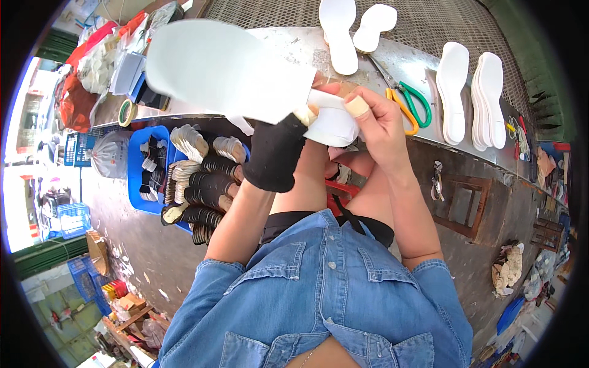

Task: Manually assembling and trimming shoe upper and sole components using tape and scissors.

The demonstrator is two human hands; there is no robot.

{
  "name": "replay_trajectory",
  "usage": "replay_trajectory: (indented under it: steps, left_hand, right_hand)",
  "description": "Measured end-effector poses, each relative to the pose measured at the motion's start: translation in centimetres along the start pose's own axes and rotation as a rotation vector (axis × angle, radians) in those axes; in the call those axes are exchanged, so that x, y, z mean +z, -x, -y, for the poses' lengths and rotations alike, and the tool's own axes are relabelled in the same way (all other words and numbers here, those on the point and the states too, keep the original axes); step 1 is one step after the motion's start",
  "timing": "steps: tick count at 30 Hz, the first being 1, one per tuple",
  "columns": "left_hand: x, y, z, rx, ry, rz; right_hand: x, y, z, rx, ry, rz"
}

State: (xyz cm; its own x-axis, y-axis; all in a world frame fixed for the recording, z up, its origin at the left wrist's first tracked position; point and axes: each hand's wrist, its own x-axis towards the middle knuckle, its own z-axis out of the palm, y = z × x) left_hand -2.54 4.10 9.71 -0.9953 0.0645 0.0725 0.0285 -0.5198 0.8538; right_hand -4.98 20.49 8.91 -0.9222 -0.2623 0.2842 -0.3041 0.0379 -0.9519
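White sheet (230,70) blurred; left hand (279,144) partly hidden behind it.

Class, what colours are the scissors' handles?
One handle is yellow, the other handle green; best seen in the head view.

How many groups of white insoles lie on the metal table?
4. A long group lies at the far edge, a smaller group just right of it, a third group and a fourth group right of the scissors. The held white piece may hide more.
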Motion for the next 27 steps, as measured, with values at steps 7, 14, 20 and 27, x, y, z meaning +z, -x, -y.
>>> replay_trajectory:
  steps: [7,14,20,27]
  left_hand:
    - [0.2,1.6,1.5,0.067,0.006,0.009]
    - [0.2,2.3,1.3,0.129,-0.205,-0.036]
    - [0.1,2.3,1.3,0.134,-0.123,-0.072]
    - [-2.0,3.2,0.9,0.144,-0.144,-0.041]
  right_hand:
    - [0.3,1.0,-0.5,0.095,-0.099,-0.087]
    - [0.5,1.7,0.0,0.227,-0.260,-0.087]
    - [1.3,2.2,1.0,0.242,-0.398,-0.082]
    - [-2.9,1.3,-2.9,0.232,0.105,-0.175]
